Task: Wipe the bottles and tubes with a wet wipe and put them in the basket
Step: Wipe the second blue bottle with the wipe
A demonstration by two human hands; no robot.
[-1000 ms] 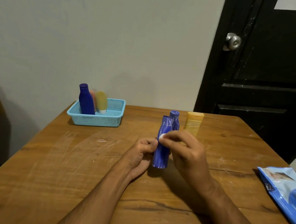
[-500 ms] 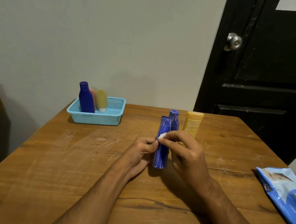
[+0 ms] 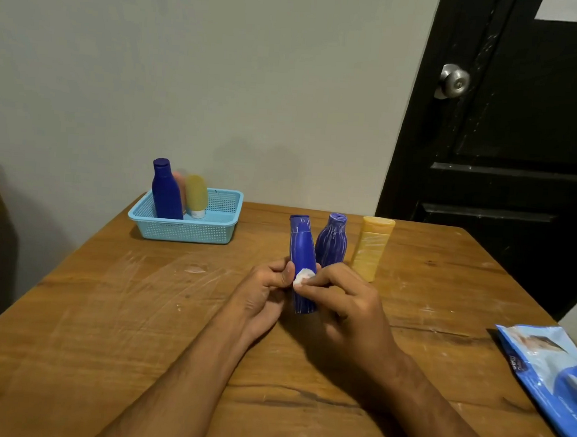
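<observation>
I see my left hand (image 3: 264, 293) gripping the blue tube (image 3: 302, 253) upright above the worktop (image 3: 137, 310), its long axis vertical, my right hand (image 3: 342, 302) pinching the wet wipe (image 3: 302, 276) against it, the basket (image 3: 184, 226) far-left, nearer my left.

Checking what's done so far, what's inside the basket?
The basket holds a blue bottle, a yellow tube and a pinkish item mostly hidden between them.
</observation>
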